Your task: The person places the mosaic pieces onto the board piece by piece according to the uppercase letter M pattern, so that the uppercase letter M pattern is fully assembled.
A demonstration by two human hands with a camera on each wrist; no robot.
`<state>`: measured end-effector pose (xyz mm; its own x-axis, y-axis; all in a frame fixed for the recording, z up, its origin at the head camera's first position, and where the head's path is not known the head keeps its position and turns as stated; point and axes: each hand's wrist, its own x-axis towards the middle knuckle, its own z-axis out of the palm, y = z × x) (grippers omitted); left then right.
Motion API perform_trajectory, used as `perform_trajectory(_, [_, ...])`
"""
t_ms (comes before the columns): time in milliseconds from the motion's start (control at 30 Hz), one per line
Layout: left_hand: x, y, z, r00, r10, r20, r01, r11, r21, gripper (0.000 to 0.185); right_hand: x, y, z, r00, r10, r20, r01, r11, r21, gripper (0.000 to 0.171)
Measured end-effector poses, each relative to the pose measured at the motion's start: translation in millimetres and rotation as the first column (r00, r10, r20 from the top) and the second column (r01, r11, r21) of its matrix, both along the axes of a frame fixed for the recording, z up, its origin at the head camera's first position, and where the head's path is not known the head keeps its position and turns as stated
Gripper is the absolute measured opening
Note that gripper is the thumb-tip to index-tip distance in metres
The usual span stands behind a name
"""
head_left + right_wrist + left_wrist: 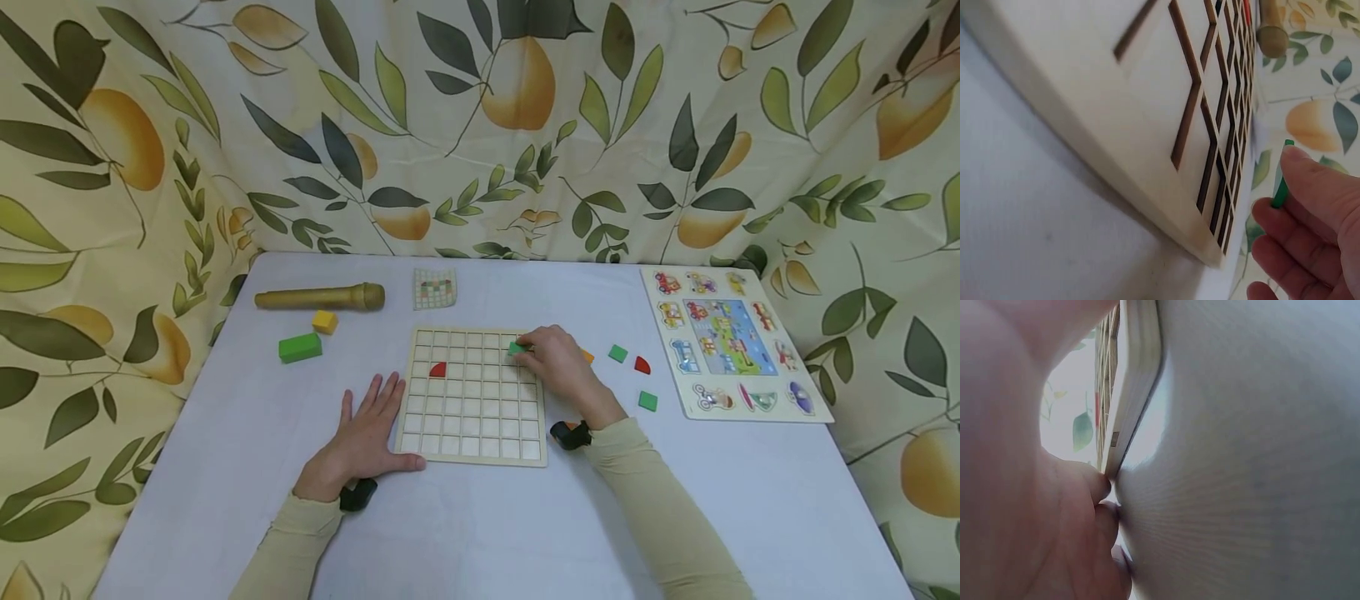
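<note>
A pale wooden grid board [468, 408] lies flat in the middle of the table, with one red quarter-circle tile [438, 370] in a cell at its upper left. My left hand [363, 437] rests with spread, straight fingers along the board's left side, its thumb at the lower left corner. Above the board's upper right cells, my right hand [562, 367] pinches a small green square tile [514, 348] between thumb and fingers. In the right wrist view that green tile [1281, 181] is seen edge-on, held apart from the board.
Right of the board lie loose green tiles [618, 353], a red quarter-circle piece [642, 364] and a partly hidden orange piece [587, 356]. Farther right is a picture puzzle board [684, 392]. A wooden microphone [322, 297], patterned card [435, 288], green block [300, 348] and yellow block [325, 322] lie toward the back left.
</note>
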<state>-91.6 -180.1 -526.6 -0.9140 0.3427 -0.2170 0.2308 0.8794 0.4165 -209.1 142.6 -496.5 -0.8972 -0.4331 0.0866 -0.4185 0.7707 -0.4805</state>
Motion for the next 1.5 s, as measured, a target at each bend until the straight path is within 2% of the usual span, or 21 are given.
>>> perform_trajectory(333, [-0.9, -1, -0.3, 1.000, 0.005, 0.015, -0.005, 1.000, -0.005, 0.129, 5.9, -21, 0.2, 0.997, 0.067, 0.029, -0.066, 0.998, -0.016, 0.025])
perform_trajectory(600, [0.6, -2, 1.0, 1.000, 0.009, 0.004, -0.009, 1.000, 0.011, 0.128, 8.0, -43, -0.6, 0.987, 0.155, -0.037, -0.155, 0.988, -0.012, 0.022])
perform_trajectory(767, [3.3, -4, -1.1, 1.000, -0.001, -0.005, 0.001, 1.000, 0.006, 0.128, 11.4, -53, 0.3, 0.988, 0.152, 0.005, -0.152, 0.988, -0.020, 0.022])
perform_trajectory(1000, [1.8, -2, 0.1, 1.000, -0.007, -0.019, 0.007, 1.000, 0.008, 0.127, 10.7, -58, -1.7, 0.982, 0.183, -0.044, -0.183, 0.983, -0.005, 0.022])
perform_trajectory(1200, [1.6, -1, 1.2, 0.999, -0.013, -0.030, 0.013, 1.000, 0.020, 0.126, 12.2, -66, 0.2, 0.984, 0.176, -0.018, -0.176, 0.984, -0.020, 0.023])
perform_trajectory(1500, [0.6, -2, 0.5, 1.000, -0.012, -0.021, 0.013, 1.000, 0.009, 0.128, 14.0, -78, -3.8, 0.989, 0.146, 0.035, -0.148, 0.987, 0.063, 0.025])
